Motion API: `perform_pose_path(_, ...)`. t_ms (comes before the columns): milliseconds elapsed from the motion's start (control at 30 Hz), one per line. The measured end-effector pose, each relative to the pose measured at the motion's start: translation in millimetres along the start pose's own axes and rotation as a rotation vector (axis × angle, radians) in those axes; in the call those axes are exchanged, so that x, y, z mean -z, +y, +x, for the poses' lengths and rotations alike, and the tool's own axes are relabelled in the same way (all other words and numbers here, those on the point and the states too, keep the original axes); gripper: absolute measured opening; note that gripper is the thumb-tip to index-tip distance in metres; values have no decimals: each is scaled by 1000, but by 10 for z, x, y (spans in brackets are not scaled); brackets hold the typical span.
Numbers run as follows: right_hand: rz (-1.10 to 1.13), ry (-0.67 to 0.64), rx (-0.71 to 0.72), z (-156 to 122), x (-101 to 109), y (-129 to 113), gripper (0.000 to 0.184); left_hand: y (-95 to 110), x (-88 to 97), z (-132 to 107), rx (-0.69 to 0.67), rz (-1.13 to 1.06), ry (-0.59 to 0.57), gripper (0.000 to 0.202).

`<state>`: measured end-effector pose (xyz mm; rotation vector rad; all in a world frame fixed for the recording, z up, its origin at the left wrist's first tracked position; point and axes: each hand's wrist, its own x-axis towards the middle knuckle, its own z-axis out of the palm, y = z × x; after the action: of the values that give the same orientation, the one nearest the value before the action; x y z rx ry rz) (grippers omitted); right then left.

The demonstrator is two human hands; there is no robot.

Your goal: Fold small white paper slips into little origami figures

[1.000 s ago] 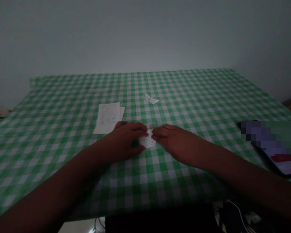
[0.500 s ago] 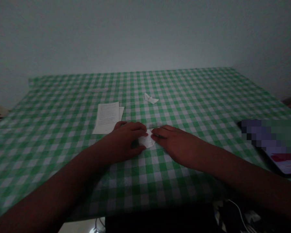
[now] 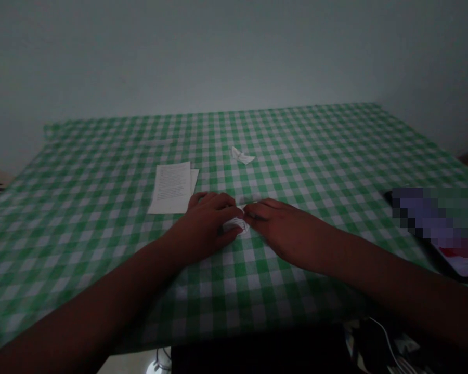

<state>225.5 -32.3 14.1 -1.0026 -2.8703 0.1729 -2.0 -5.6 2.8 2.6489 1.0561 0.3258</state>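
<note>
A small piece of paper [image 3: 234, 225] with lines of print lies on the tablecloth between my hands, mostly hidden under the fingers. My left hand [image 3: 210, 226] has its fingers bent over the paper's left side, with the thumb at its near edge. From the other side, my right hand [image 3: 284, 228] presses its fingertips, held together, on the paper's right part. The fingertips of both hands nearly meet there. Beyond them sits a folded piece of white paper [image 3: 243, 156], with one corner sticking up.
Printed sheets [image 3: 172, 188] lie overlapped left of my hands. A dark-edged device [image 3: 452, 259] with a partly pixelated screen rests at the right. A faint clear strip [image 3: 156, 143] lies farther back. The green-and-white checked tablecloth [image 3: 315, 140] reaches toward the wall. Cables [image 3: 388, 340] show below the table edge.
My left hand has shifted slightly right, its thumb and fingers covering more of the paper. My right hand stays nearly in place. The view has tilted slightly.
</note>
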Motion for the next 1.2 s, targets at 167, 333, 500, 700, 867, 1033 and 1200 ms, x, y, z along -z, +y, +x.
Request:
perform_pose_path(167,-4,-14,-2,-2,-2,9,50,-52,35,7,19,-33,-35,27)
perform_pose_path(333,-32,-16,-39,-33,10,7,50,-81,41,21,37,-63,-57,28)
perform_pose_path(500,-1,-16,-65,-9,56,18,46,-87,41,23,44,-76,-67,28)
perform_pose_path(700,143,49,-150,132,-20,60,24,-93,26,14,44,-46,-65,28)
perform_pose_path(867,129,99,-178,153,-97,30,22,-91,7,4,32,-63,-44,28)
perform_pose_path(1033,88,93,-213,136,-119,-26,24,-95,-6,12,32,-50,-41,28)
perform_pose_path(1200,98,84,-219,127,-129,-18,35,-109,-15,13,45,-64,-47,27)
